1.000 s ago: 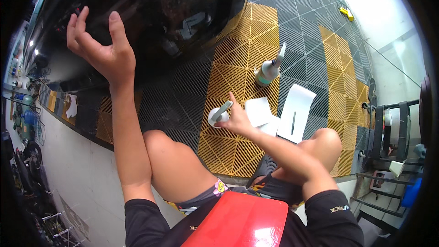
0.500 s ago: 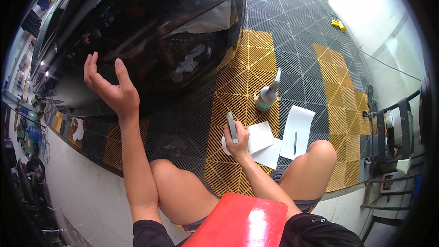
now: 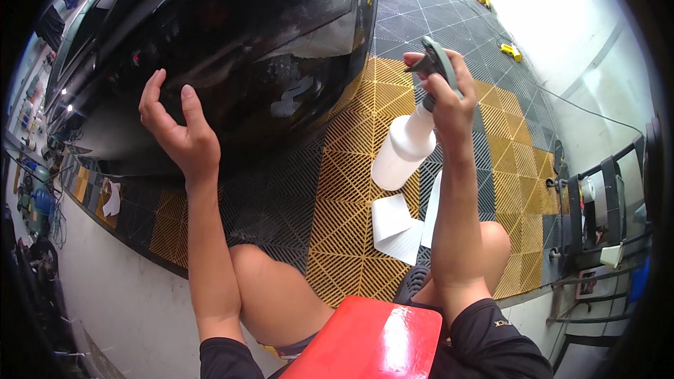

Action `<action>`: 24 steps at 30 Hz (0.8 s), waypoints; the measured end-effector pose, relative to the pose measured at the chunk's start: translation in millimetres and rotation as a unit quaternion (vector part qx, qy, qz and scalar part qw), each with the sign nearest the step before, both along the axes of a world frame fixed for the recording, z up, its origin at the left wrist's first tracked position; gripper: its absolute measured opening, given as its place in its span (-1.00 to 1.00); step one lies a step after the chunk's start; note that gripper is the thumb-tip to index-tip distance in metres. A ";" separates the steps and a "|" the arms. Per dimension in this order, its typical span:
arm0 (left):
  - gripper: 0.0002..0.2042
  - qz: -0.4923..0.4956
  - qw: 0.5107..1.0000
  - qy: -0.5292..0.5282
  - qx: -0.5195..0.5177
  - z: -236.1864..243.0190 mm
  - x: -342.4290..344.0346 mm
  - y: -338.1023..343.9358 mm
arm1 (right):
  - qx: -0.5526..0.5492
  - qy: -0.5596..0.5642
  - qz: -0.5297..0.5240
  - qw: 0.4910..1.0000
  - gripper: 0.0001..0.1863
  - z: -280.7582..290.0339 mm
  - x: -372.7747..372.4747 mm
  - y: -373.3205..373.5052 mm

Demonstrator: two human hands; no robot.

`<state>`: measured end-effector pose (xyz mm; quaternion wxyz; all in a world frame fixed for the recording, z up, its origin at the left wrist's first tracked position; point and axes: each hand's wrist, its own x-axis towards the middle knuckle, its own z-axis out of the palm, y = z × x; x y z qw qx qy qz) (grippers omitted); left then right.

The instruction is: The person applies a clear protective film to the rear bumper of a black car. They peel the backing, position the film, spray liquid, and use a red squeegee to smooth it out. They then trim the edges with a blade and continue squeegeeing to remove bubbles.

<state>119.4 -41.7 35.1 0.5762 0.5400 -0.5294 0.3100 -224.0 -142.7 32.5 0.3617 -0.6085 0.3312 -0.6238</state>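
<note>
My left hand (image 3: 181, 126) is raised in front of a glossy black car bumper (image 3: 232, 49), fingers and thumb apart, with nothing visible in it. Whether its fingertips touch the bumper, I cannot tell. In my right hand (image 3: 453, 95) is a white spray bottle (image 3: 401, 158), gripped at its dark grey trigger head, tilted, with the nozzle facing the car. Shiny wet-looking patches (image 3: 291, 95) and a piece of clear film (image 3: 316, 38) show on the bumper's right part. White sheets of paper (image 3: 391, 216) lie on the floor below the bottle.
My knees (image 3: 263, 274) frame the near floor, with a red glossy panel (image 3: 372, 337) in front of my body. Yellow and black grid tiles (image 3: 351, 217) cover the floor. A black metal rack (image 3: 604, 203) stands right; a yellow object (image 3: 511, 52) and cable lie by the wall.
My right hand has lifted the spray bottle up and to the right from low near the papers. The other spray bottle that stood there is now out of sight. My left hand has shifted slightly right.
</note>
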 end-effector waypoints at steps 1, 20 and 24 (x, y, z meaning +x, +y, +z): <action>-0.61 -0.001 1.000 0.004 -0.003 1.8 -0.8 3.3 | 0.004 0.024 0.017 1.000 -0.59 7.4 0.2 -9.1; -0.60 0.045 0.997 0.020 0.063 0.7 8.1 14.3 | 0.114 0.241 0.237 0.934 -0.46 -178.0 115.0 87.8; -0.56 0.077 0.992 -0.018 0.095 -4.7 7.1 11.8 | 0.113 0.323 0.219 0.914 -0.26 -239.3 100.4 100.5</action>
